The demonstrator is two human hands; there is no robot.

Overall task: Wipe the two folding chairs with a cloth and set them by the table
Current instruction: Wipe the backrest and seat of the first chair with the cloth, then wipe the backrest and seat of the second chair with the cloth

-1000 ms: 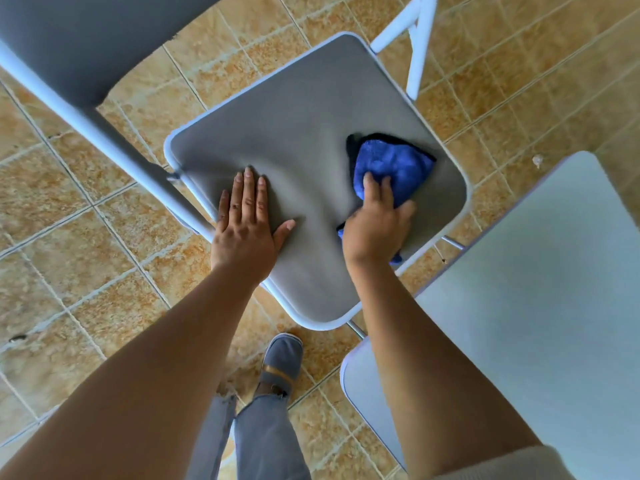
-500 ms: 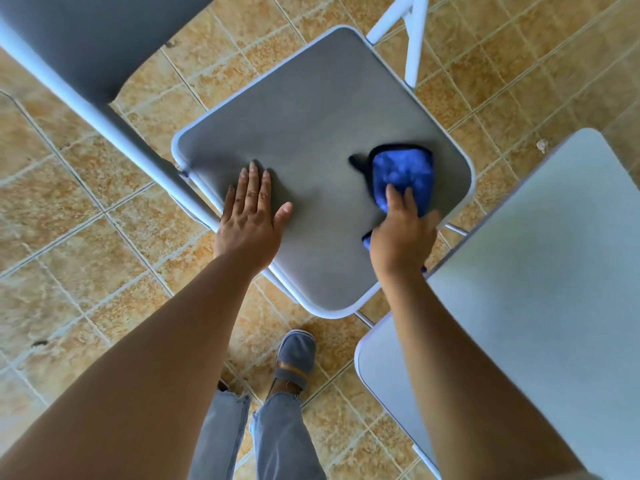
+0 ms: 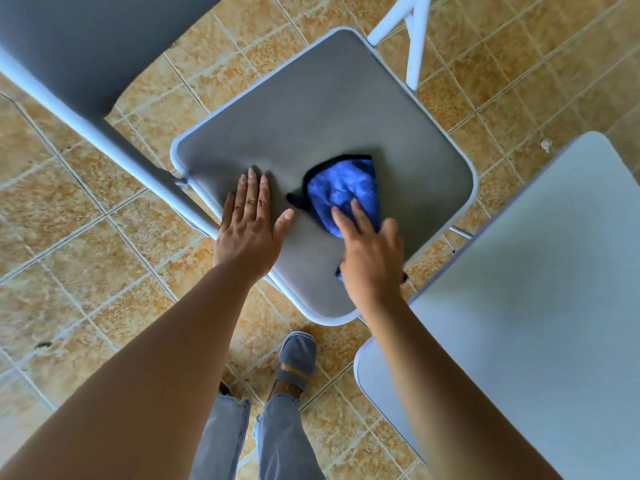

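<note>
A folding chair stands unfolded in front of me, its grey padded seat (image 3: 329, 109) rimmed in white and its grey backrest (image 3: 86, 46) at the upper left. A blue cloth with a black edge (image 3: 343, 188) lies on the middle of the seat. My right hand (image 3: 370, 258) presses flat on the cloth's near end, fingers spread over it. My left hand (image 3: 249, 223) rests flat and empty on the seat's left edge, beside the white frame tube. Only this one chair is clearly in view.
A pale grey-white table top (image 3: 536, 306) fills the right side, its corner close to the seat's near right edge. The floor is tan tile (image 3: 86, 271). My legs in grey jeans and one grey shoe (image 3: 296, 362) stand just below the seat. White chair legs (image 3: 412, 36) show at the top.
My right hand has slid the cloth leftward from the seat's right side to its middle. My left hand has stayed flat on the seat's left edge.
</note>
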